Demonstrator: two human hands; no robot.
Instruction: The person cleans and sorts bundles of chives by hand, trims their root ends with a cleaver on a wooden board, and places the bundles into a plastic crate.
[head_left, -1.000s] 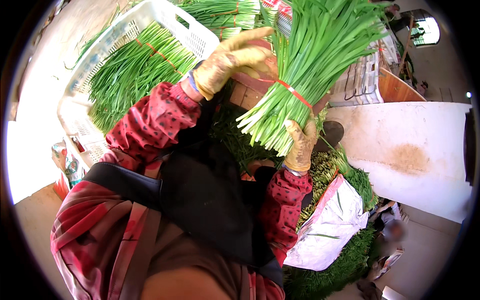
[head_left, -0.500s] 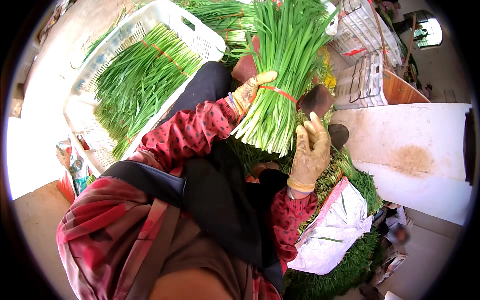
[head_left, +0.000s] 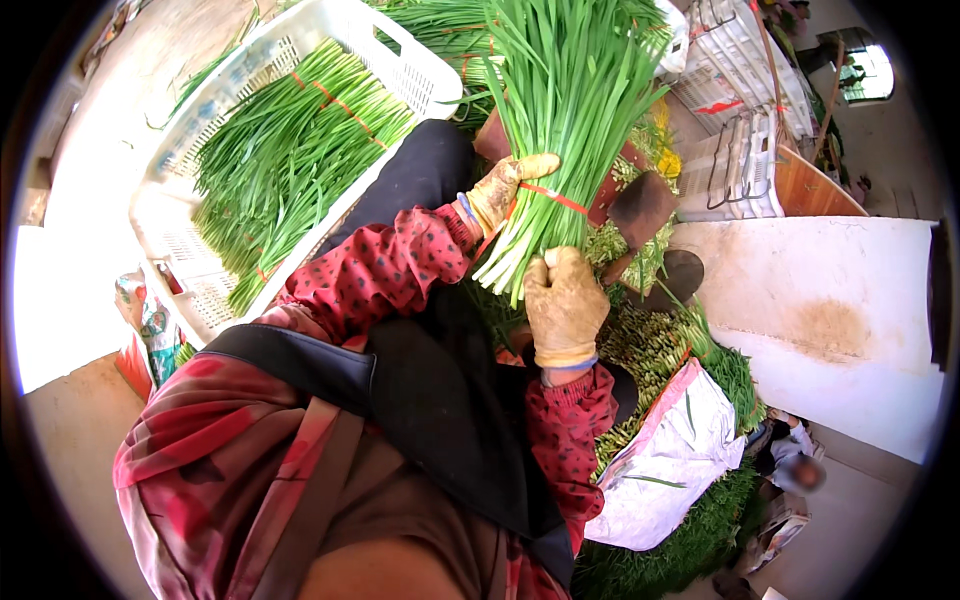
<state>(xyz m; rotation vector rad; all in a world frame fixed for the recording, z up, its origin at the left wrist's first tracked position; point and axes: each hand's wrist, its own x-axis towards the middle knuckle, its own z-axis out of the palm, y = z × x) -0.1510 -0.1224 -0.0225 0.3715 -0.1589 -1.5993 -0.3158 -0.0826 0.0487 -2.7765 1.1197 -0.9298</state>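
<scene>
A thick bunch of garlic chives, bound by a red band, stands before me with its leaves pointing away and its pale stem ends toward me. My left hand, in a stained yellowish glove, is closed round its left side at the band, thumb laid across the front. The gloved right hand has its fingers curled in at the lower right stem ends and pinches them. Its fingertips are partly hidden behind the knuckles.
At left, a white plastic crate holds banded chives. More bunches lie beyond it. A white sack rests on a chive heap at right. Stacked crates and a pale slab stand farther right; a person is behind.
My right hand has moved left and up from beside the bunch to its stem ends, and its spread fingers have curled in. The left hand keeps its hold.
</scene>
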